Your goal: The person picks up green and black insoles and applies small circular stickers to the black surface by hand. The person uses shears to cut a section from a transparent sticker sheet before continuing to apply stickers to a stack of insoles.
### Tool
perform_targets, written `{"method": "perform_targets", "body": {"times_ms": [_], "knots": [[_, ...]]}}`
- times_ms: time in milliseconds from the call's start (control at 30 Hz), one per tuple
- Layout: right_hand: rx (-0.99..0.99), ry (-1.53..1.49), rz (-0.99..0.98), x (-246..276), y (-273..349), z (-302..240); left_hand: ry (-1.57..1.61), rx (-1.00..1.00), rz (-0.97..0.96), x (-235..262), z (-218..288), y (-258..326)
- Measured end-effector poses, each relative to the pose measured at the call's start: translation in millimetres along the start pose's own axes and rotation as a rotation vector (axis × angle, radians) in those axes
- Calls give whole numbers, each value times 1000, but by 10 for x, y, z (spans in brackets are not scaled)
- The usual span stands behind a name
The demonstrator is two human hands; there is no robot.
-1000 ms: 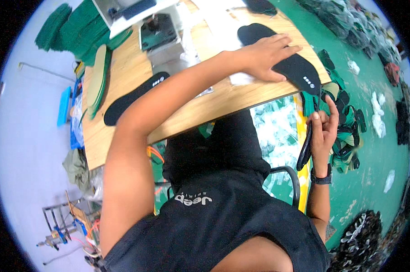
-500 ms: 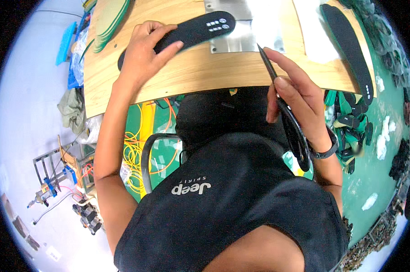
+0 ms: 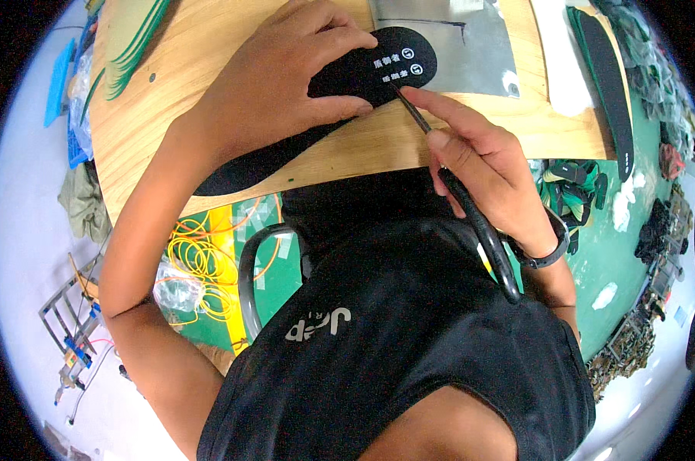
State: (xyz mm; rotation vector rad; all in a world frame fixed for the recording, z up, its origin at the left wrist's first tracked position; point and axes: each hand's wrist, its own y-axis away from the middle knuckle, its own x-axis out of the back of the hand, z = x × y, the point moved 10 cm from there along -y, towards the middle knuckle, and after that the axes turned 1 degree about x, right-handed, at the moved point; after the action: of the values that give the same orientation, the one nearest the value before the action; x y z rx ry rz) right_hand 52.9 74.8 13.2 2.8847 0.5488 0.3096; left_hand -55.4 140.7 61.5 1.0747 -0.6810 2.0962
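Observation:
A black insole [image 3: 410, 58] with white print at one end lies slantwise on the wooden table. My left hand [image 3: 267, 84] is on top of it, thumb at the near edge and fingers over the far side, gripping it and hiding its middle. In my right hand [image 3: 482, 161] is a pair of scissors with black handles [image 3: 482, 230]. Their thin, dark, pointed tip meets the insole's near edge, close to the print. My right index finger stretches along the blade toward that tip.
A metal plate [image 3: 486, 58] lies partly under the insole. At the far left is a stack of green-edged insole sheets [image 3: 136, 46]. Another black insole [image 3: 613, 84] and a white sheet [image 3: 559, 61] are at the right. A chair armrest [image 3: 247, 284] stands below the table's front edge.
The insole has come nearer, toward the table's front edge, under my left hand. My right hand has moved left, bringing the scissors' tip from beside the insole to its edge.

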Motion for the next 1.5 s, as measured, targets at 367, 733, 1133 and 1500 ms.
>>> {"method": "perform_targets", "body": {"times_ms": [367,733,1133,1500], "knots": [[-55,58,5,-127,-24,18,-19,-129,126,-103,-34,18],[34,170,82,-73,58,-77,-43,-174,64,-168,3,-7],[-43,67,136,-76,82,12,-97,-223,7,-164,53,22],[-88,31,121,-74,90,24,-78,-249,76,-223,-33,56]]}}
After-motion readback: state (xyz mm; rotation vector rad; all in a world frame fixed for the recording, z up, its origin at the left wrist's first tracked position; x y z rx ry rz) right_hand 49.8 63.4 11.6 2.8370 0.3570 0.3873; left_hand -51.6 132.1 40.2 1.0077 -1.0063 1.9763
